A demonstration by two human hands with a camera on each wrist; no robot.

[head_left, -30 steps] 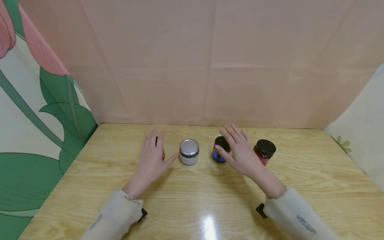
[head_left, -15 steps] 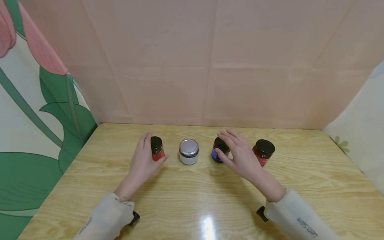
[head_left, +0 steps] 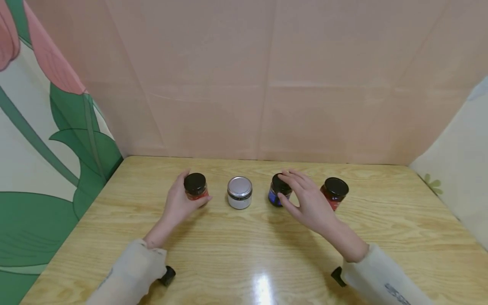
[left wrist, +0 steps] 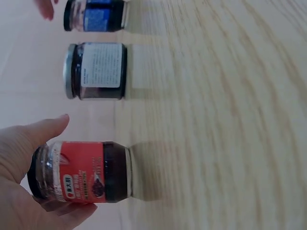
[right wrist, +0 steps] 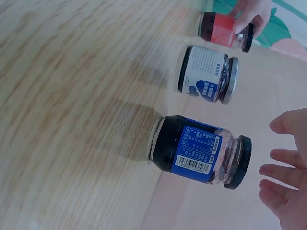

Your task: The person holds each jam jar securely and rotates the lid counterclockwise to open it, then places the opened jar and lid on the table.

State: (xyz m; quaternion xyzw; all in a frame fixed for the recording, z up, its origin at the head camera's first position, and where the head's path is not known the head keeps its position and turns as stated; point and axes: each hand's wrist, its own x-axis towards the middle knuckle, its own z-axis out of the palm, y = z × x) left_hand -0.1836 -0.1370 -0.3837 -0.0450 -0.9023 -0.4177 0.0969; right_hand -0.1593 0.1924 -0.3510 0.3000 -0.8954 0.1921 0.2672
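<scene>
My left hand (head_left: 179, 202) is around a black-lidded jar (left wrist: 84, 175) with a red label, which stands upright on the table. Its fingers pass behind the jar; in the left wrist view a gap shows between the thumb and the glass. My right hand (head_left: 310, 203) hovers by a jar with a blue label (right wrist: 196, 151) and a black lid, fingers relaxed and spread. The right wrist view shows its fingertips apart from that lid. Between the hands stands a silver-lidded jar (head_left: 239, 192) with a white label.
Another black-lidded red jar (head_left: 334, 191) stands at the right, partly behind my right hand and wrist. The wooden table (head_left: 228, 254) ends at a pink cloth backdrop (head_left: 213, 97). A flower-patterned cloth (head_left: 49, 178) hangs at the left.
My left hand has shifted left and down around the red-labelled jar, uncovering its lid. My right hand has lowered slightly, its fingers bending more beside the blue-labelled jar. The jars have not visibly moved.
</scene>
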